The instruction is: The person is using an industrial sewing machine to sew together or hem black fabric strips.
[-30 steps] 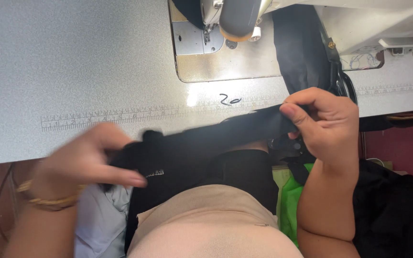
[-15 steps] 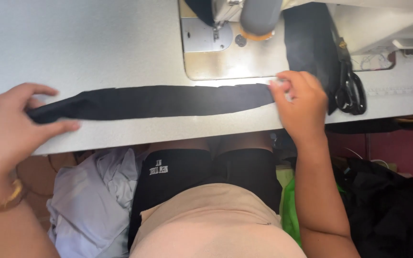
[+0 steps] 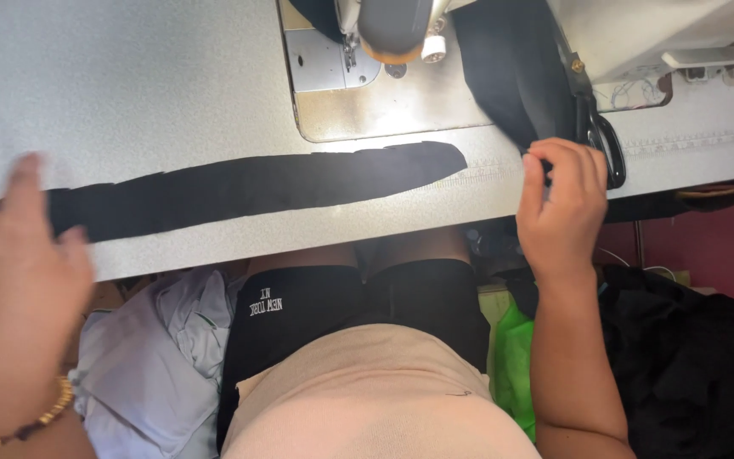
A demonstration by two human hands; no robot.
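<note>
Head view is showing us laying the black strip (image 3: 248, 187) flat across the table (image 3: 129, 85) in mid-frame, our left hand (image 3: 10, 289) spreading open and empty at lower left while our right hand (image 3: 562, 212) is curling around dark fabric (image 3: 511, 68) by the scissors (image 3: 596, 127).

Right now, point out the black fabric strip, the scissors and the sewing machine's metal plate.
black fabric strip (image 3: 248, 189), head view, middle of strip.
scissors (image 3: 602, 140), head view, black handle loop.
metal plate (image 3: 375, 110), head view, bare front area.
</note>
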